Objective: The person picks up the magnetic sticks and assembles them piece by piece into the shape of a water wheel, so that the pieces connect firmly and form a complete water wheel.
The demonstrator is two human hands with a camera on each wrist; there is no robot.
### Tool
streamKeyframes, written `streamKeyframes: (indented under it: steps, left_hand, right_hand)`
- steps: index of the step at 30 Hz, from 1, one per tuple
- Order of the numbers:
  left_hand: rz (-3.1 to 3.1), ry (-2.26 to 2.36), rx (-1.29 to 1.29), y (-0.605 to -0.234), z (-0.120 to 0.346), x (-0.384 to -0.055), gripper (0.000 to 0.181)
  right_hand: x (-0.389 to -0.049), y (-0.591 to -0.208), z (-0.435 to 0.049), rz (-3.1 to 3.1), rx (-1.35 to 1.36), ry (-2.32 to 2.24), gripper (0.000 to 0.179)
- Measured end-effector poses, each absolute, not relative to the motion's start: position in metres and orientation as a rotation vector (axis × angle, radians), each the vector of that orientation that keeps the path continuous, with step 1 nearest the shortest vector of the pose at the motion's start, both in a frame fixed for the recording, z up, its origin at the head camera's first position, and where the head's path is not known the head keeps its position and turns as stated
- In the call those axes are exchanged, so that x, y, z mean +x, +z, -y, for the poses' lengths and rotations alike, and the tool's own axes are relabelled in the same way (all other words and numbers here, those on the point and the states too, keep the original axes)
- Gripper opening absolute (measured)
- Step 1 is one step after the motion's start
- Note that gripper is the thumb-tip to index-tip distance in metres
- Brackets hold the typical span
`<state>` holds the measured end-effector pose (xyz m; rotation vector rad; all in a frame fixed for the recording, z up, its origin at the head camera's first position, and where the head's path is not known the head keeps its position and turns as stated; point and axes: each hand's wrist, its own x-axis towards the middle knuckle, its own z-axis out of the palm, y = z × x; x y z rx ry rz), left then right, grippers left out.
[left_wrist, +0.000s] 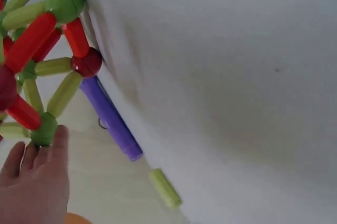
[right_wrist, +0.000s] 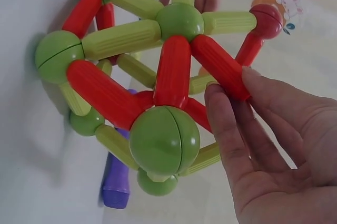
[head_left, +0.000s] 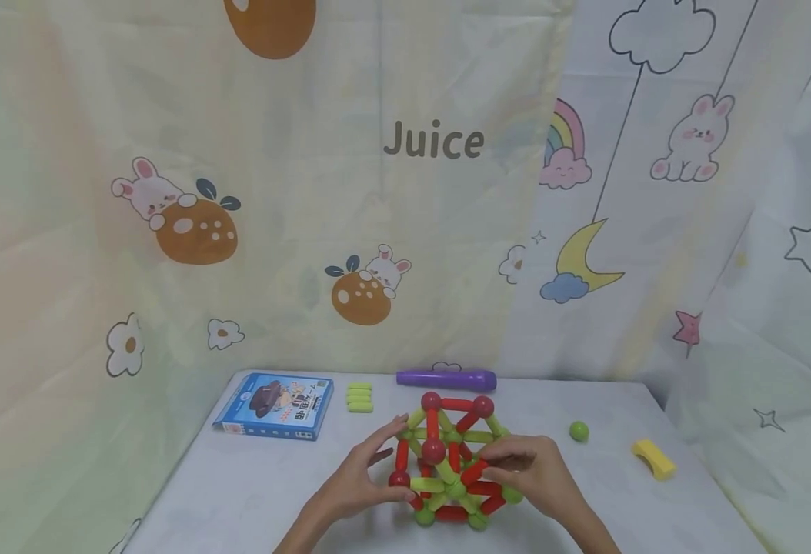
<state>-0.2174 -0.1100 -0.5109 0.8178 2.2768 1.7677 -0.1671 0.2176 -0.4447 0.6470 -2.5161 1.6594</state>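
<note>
A frame of red and yellow-green magnetic rods and balls (head_left: 442, 486) stands on the table between both hands. My right hand (head_left: 542, 471) pinches the free end of a red rod (right_wrist: 218, 66) between thumb and fingers. The rod's other end meets a green ball (right_wrist: 180, 22) of the frame. My left hand (head_left: 353, 481) rests against the frame's left side, thumb low near a dark red ball (head_left: 399, 478) and fingers higher up. In the left wrist view its straight fingers touch a green ball (left_wrist: 44, 129).
Behind the frame lie a purple microphone-shaped toy (head_left: 447, 380) and several loose yellow-green rods (head_left: 360, 398). A blue box (head_left: 277, 406) lies at the back left. To the right are a loose green ball (head_left: 579, 432) and a yellow arched piece (head_left: 653, 459). Printed curtains (head_left: 295, 208) hang behind the table.
</note>
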Motion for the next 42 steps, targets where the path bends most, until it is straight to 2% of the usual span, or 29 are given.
streamKeyframes:
  steps: [5,8,14,25,30,35,37,42]
  left_hand:
    - [-2.470,2.053,0.499,-0.514,0.122,-0.248,0.040]
    - [-2.718,2.036,0.216,-0.518,0.130,-0.275,0.025]
    - [-2.957,1.716,0.089,-0.526,0.146,-0.304,0.029]
    - [-3.137,1.287,0.094,-0.546,0.158,-0.314,0.029]
    - [-3.193,1.129,0.212,-0.544,0.158,-0.307,0.025]
    - [-3.180,1.087,0.263,-0.540,0.156,-0.296,0.023]
    - [-3.175,1.056,0.305,-0.537,0.156,-0.290,0.021]
    - [-3.101,0.915,0.440,-0.523,0.157,-0.263,0.018]
  right_hand:
    - [-0.169,-0.449,-0.228,2.498,0.610,1.757,0.029]
    - [-0.169,-0.457,-0.238,2.417,0.584,1.853,0.029]
    - [-0.167,-0.479,-0.248,2.341,0.611,1.864,0.031]
    - [-0.157,-0.497,-0.247,2.408,0.510,1.710,0.039]
    - [-0.157,-0.503,-0.246,2.381,0.540,1.547,0.047]
    - [-0.165,-0.502,-0.252,2.444,0.591,1.471,0.080]
    - [-0.169,-0.500,-0.255,2.503,0.612,1.506,0.087]
    - [-0.171,-0.495,-0.261,2.596,0.637,1.566,0.088]
